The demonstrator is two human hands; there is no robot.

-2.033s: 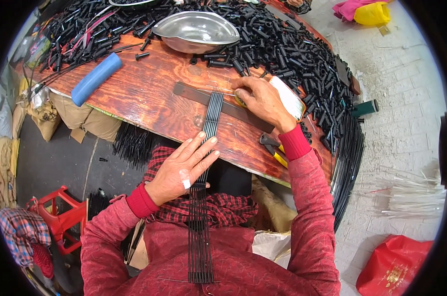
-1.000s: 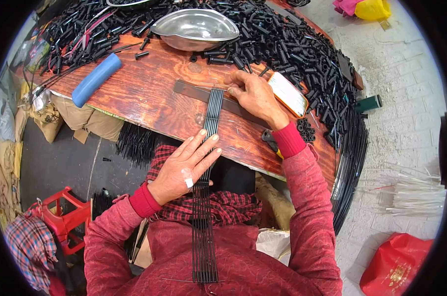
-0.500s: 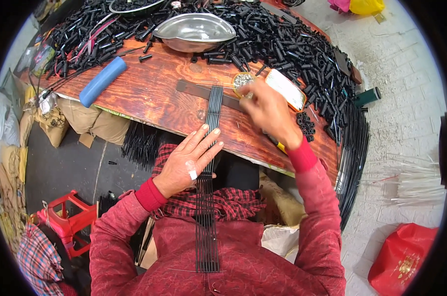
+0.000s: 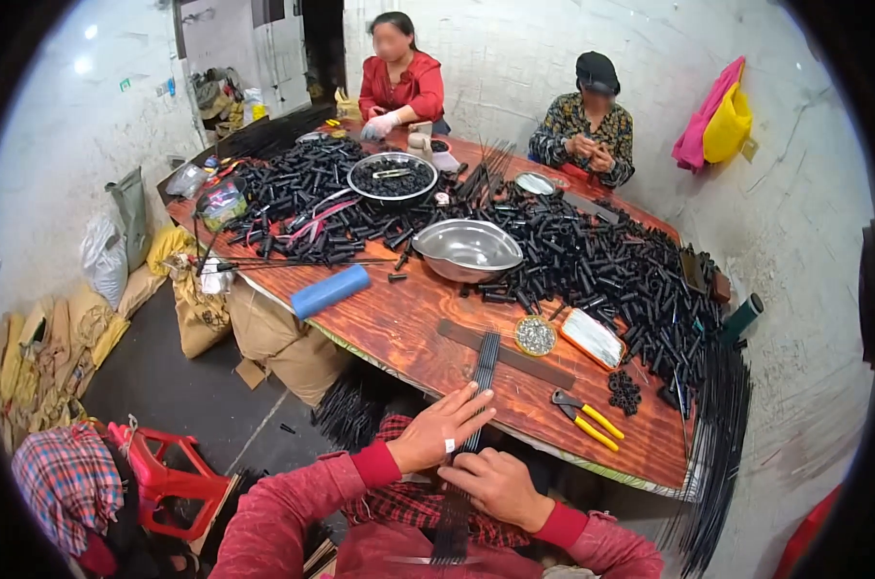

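A narrow row of thin black rods (image 4: 486, 359) runs from the table edge down across my lap. Its far ends rest over a flat dark bar (image 4: 539, 370) on the table. My left hand (image 4: 435, 430) lies across the rods at the table edge, fingers stretched out flat on top. Closer to my body, my right hand (image 4: 500, 487) has its fingers curled over the same rods; its fingertips are partly hidden. Beyond the bar stand a round dish of small shiny metal pieces (image 4: 535, 335) and an orange-rimmed tray (image 4: 594, 338).
Yellow-handled pliers (image 4: 592, 422) and black rings (image 4: 625, 393) lie right on the table. A steel bowl (image 4: 468, 253), a blue roll (image 4: 330, 291) and heaped black tubes (image 4: 592, 261) lie farther back. Two people sit across. A red stool (image 4: 177, 473) stands lower left.
My right hand has come down from the dish of metal pieces onto the rods near my lap. The view has tilted up, bringing in two co-workers. My left hand stays on the rods.
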